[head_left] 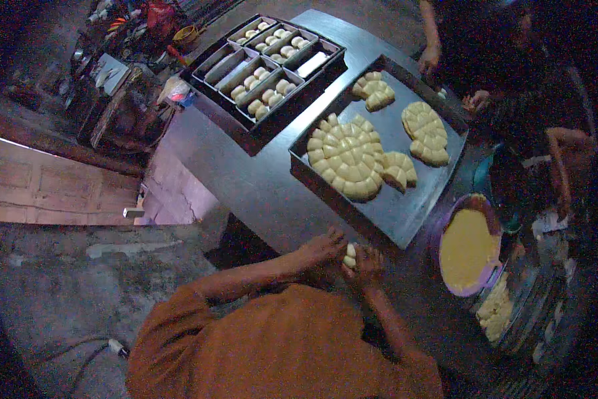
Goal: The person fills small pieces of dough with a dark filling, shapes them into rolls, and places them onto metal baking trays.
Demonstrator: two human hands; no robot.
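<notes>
At the near edge of the metal table [246, 179], a small pale piece of dough [349, 256] sits between my two hands. My right hand [370, 265] is bent around its right side and looks closed on it. Beside its left side is my left hand [327, 245], whose fingers are too dark and blurred to read. Just beyond my hands, a large black-rimmed baking tray [405, 206] carries a big round dough shape [345, 156] made of many small pieces, a smaller one [379, 91] behind it, and a long one [425, 133] on the right.
Dark loaf pans [209, 78] with dough balls in several compartments stand at the far left. A purple basin [450, 266] of yellow mixture is at my right. Across the tray, another person's hands [475, 101] work at its far right edge. Clutter [119, 73] lines the left.
</notes>
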